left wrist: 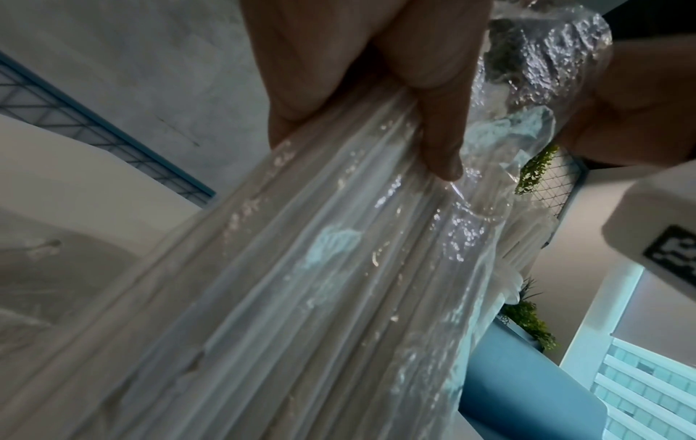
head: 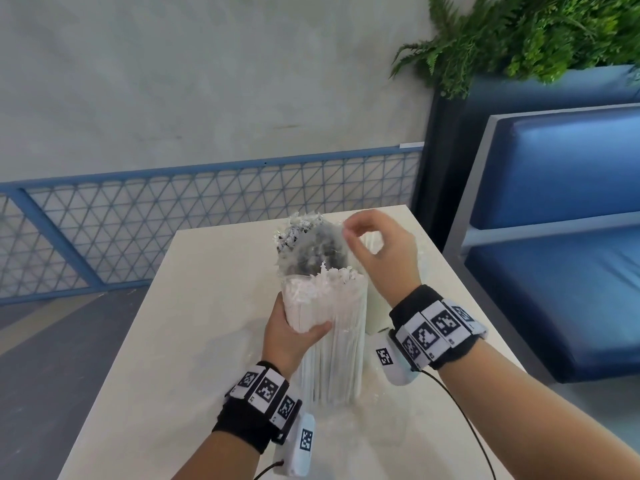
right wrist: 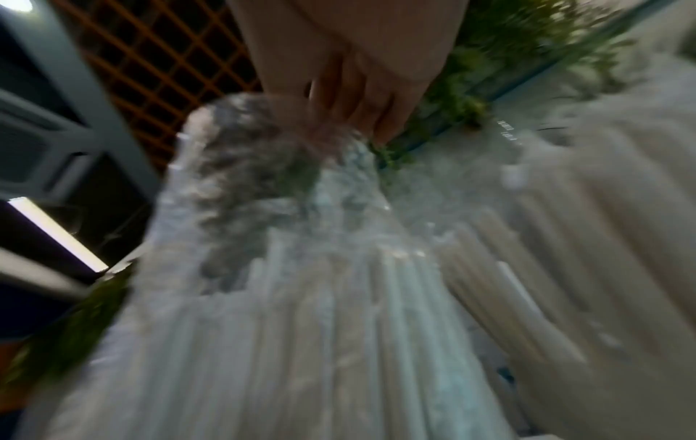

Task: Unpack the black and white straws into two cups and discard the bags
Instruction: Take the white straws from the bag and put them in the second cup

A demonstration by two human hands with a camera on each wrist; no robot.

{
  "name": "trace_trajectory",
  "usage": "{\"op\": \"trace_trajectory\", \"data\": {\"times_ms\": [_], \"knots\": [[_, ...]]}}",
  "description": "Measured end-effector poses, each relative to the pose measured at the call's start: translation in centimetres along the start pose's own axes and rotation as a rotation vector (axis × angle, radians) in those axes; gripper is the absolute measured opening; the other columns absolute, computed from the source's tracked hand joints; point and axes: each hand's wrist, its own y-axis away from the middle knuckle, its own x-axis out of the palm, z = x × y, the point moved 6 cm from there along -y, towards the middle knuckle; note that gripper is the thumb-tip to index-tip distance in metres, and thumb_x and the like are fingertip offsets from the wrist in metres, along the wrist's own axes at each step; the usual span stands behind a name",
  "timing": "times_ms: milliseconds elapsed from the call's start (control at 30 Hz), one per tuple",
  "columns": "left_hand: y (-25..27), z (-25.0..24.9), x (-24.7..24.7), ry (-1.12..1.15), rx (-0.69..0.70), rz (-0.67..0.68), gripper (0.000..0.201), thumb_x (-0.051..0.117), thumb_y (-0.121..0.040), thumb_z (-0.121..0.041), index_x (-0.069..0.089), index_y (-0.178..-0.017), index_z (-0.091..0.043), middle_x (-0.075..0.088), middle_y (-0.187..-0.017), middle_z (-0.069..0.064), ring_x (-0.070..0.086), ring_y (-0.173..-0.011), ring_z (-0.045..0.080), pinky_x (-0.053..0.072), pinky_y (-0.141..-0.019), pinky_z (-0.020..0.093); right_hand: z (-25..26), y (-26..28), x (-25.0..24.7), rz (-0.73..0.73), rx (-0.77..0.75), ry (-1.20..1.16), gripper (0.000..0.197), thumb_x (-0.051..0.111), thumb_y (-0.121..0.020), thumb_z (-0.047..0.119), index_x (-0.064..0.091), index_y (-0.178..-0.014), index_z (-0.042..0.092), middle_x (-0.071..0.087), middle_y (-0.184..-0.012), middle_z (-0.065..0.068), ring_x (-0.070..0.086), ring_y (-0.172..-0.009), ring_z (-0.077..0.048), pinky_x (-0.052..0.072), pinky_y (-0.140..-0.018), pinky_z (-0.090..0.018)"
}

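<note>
A bundle of white straws (head: 332,358) in a clear plastic bag stands upright on the pale table (head: 194,323). My left hand (head: 294,334) grips the bundle near its top; its fingers (left wrist: 440,143) press on the wrapped straws (left wrist: 320,282). The bag's crumpled open top (head: 304,244) rises above the straw ends, and a dark mass shows through it. My right hand (head: 349,233) pinches that top's right edge. The blurred right wrist view shows the bag top (right wrist: 263,178) under my fingers (right wrist: 357,98). No cup is plainly visible.
More white straws (head: 372,242) stand behind the bundle, mostly hidden by my right hand, and show as a second bunch (right wrist: 583,238). A blue bench (head: 554,168) lies right of the table, a fern (head: 536,29) above it, a blue mesh railing (head: 173,209) beyond.
</note>
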Motion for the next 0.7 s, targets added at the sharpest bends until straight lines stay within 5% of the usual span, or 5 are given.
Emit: {"op": "trace_trajectory", "data": {"times_ms": [133,267,433,600,700], "knots": [[0.5,-0.6,0.2,-0.032,0.016,0.045,0.066,0.087,-0.061,-0.017,0.048,-0.111,-0.039,0.062,-0.11,-0.016,0.056,-0.104,-0.005,0.046,-0.08,0.014,1.1,1.4,3.9,0.544,-0.093,0.232,0.026,0.07,-0.079,0.016,0.065,-0.104,0.011,0.068,-0.1,-0.002,0.061,-0.086,-0.01,0.049,-0.082,-0.022],[0.6,-0.5,0.5,-0.051,0.029,0.103,0.07,0.085,-0.061,-0.006,0.049,-0.115,-0.032,0.063,-0.106,-0.016,0.058,-0.095,-0.011,0.046,-0.074,0.005,1.6,3.4,6.1,0.899,-0.193,0.464,0.037,0.066,-0.081,0.017,0.058,-0.117,0.014,0.064,-0.114,-0.003,0.061,-0.101,-0.023,0.048,-0.088,-0.034],[-0.1,0.5,0.9,-0.157,-0.002,0.156,0.08,0.09,-0.052,-0.023,0.049,-0.121,-0.021,0.06,-0.106,-0.013,0.06,-0.105,0.006,0.045,-0.078,0.006,1.9,4.0,7.0,1.072,-0.204,0.571,0.052,0.064,-0.084,0.023,0.045,-0.13,0.009,0.053,-0.128,-0.008,0.055,-0.113,-0.025,0.044,-0.094,-0.032],[0.1,0.1,0.9,-0.134,-0.005,0.163,0.075,0.091,-0.049,-0.016,0.048,-0.108,-0.033,0.063,-0.105,-0.006,0.061,-0.101,0.009,0.051,-0.083,0.022,1.7,4.3,7.9,1.186,-0.257,0.797,0.039,0.053,-0.09,0.033,0.046,-0.122,0.012,0.064,-0.112,-0.008,0.062,-0.101,-0.026,0.04,-0.075,-0.028],[0.6,0.0,1.0,-0.074,-0.016,0.176,0.071,0.089,-0.053,-0.008,0.048,-0.104,-0.034,0.062,-0.102,-0.011,0.06,-0.098,0.004,0.05,-0.077,0.016,1.3,4.4,8.1,1.205,-0.201,0.742,0.031,0.056,-0.089,0.024,0.05,-0.118,0.014,0.065,-0.106,-0.009,0.062,-0.095,-0.027,0.041,-0.07,-0.028]]}}
